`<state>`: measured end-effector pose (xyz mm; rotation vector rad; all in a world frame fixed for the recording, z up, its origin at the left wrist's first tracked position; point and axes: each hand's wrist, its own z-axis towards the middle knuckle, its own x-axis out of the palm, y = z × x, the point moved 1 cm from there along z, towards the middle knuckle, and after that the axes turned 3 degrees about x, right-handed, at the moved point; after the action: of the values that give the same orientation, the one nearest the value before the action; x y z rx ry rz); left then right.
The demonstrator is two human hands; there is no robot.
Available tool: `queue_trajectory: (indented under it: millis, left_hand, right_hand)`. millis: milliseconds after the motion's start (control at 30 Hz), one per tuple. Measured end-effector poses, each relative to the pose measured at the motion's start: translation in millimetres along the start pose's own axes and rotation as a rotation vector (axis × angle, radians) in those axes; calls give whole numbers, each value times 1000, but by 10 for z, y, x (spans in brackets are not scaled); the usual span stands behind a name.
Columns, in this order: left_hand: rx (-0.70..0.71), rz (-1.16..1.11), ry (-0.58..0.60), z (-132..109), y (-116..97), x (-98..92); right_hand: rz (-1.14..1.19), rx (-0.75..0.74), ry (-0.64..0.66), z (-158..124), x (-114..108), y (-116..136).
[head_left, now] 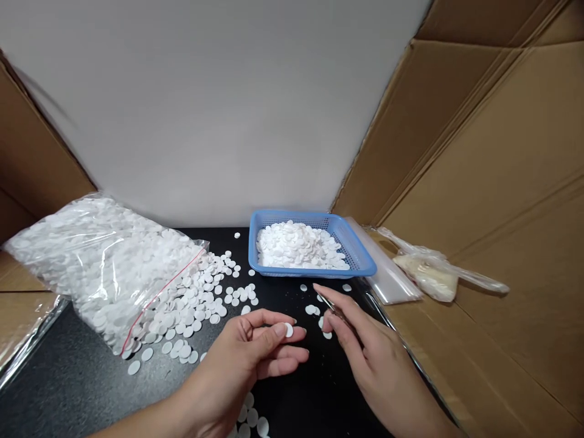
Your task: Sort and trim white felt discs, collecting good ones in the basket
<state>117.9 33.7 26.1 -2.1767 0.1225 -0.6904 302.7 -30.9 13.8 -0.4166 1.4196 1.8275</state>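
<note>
Between thumb and fingers, my left hand [262, 350] pinches a small white disc [289, 330], its flat face showing. To the right, my right hand [371, 350] is closed around a thin metal tool [326, 303]; its tip points up and left, and the fingers hide most of it, so its exact kind is unclear. The two hands are apart. Beyond them stands a blue plastic basket [314, 272] heaped with white discs [298, 243]. A few loose discs [312, 309] lie near my right fingertips. More discs [253, 417] lie below my left wrist.
On the left, a clear zip bag [109, 261] full of white discs lies with its red-lined mouth toward the middle, discs spilling onto the black tabletop [109, 401]. Clear plastic bags [387, 277] and a wrapped pale lump [429, 278] lie at right. Cardboard walls [493, 182] flank the table.
</note>
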Motion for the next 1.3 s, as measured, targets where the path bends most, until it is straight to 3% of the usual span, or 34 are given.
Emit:
queue_trajectory:
  millis: [167,400,800,1300]
  left_hand:
    - [4,29,2,18,-4,-18]
    - [10,108,118,37,-13,-38]
    - [-11,107,138,-4,-29,-34]
    - [-19,79,141,-12,-12,-31]
  right_hand:
    - [54,-125,51,-38,24,95]
    - [86,-231,23,-68,72,100]
    - [56,-319,13,-100,72,117]
    - [14,-319,28,-114,75,127]
